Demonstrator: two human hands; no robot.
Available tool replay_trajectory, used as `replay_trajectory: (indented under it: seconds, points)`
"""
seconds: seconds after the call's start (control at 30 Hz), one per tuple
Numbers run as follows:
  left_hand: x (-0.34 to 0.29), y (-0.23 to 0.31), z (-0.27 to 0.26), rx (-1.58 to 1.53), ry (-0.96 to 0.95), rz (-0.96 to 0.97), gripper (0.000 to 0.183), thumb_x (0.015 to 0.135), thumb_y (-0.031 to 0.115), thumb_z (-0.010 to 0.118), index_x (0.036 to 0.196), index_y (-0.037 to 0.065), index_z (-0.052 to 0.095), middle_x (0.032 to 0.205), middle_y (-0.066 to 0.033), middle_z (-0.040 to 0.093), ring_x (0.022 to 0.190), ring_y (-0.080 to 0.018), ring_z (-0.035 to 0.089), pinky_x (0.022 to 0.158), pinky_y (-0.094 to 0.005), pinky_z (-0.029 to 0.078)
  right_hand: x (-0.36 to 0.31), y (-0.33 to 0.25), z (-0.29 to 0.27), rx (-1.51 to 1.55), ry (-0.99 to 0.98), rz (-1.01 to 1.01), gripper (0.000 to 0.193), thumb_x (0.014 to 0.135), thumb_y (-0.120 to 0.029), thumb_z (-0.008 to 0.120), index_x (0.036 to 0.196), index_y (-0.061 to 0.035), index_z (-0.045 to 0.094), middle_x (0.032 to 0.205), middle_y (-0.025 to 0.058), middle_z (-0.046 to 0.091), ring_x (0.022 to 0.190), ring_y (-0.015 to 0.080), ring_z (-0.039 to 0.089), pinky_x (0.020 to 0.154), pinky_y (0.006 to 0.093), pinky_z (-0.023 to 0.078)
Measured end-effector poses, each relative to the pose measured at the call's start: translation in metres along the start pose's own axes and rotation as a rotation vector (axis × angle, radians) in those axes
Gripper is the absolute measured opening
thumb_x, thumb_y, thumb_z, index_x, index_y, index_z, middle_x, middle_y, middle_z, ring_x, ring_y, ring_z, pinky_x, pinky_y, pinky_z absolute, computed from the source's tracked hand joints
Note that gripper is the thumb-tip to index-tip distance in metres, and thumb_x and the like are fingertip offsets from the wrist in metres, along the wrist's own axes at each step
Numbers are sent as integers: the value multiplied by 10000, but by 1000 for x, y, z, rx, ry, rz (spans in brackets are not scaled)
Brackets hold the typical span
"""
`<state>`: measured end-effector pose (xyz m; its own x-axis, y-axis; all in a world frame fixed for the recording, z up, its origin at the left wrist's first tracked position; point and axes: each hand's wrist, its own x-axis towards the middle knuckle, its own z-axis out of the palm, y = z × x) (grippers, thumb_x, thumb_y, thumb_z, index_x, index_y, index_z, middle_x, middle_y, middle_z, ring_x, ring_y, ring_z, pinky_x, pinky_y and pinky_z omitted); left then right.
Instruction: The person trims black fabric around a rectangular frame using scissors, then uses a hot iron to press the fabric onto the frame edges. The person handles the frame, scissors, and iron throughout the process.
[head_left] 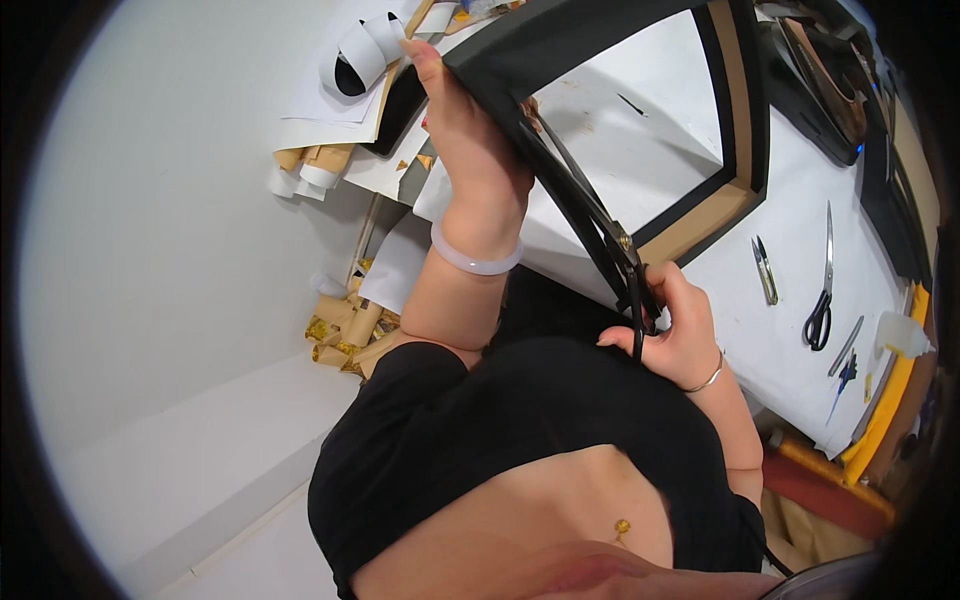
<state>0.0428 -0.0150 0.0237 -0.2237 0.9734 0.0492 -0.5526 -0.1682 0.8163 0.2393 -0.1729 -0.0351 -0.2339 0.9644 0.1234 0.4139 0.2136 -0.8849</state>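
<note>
A black frame-shaped piece (pixel 750 110) with tan inner edges and a large square opening is held up over the table. My left hand (pixel 465 125) grips its left corner, the thumb stretched up along the outside and the other fingers mostly hidden behind it. In my right hand (pixel 685 325) is a pair of long scissors (pixel 625 243), with fingers and thumb at the black handles. The blades point up and away along the frame's left side, close against the black material. Whether the blades are parted is hard to make out.
On the white-covered table (pixel 720 270) at right lie thread snips (pixel 764 270), black-handled scissors (pixel 820 310), a blue tool (pixel 845 378) and a translucent bottle (pixel 903 335). A black bag (pixel 800 90) stands far right. White strip rolls (pixel 370 55) lie far left, paper rolls (pixel 350 325) below.
</note>
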Motion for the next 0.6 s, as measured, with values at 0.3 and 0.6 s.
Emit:
replay_trajectory:
  seconds: [0.3, 0.6]
  points:
    - [4, -2, -6, 2, 24, -42, 718, 1021, 733, 343, 649, 141, 509, 544, 13, 424, 551, -120, 415, 548, -269, 311, 26, -10, -2, -73, 52, -137, 662, 637, -494, 961, 906, -56, 544, 621, 23, 525, 515, 156, 516, 511, 256, 442]
    - [-1, -1, -3, 19, -33, 8, 731, 1023, 736, 326, 635, 143, 505, 545, 15, 440, 561, -113, 424, 554, -265, 312, 21, -5, -3, -137, 103, -188, 639, 640, -487, 952, 885, -53, 551, 613, 20, 523, 502, 152, 520, 497, 246, 438]
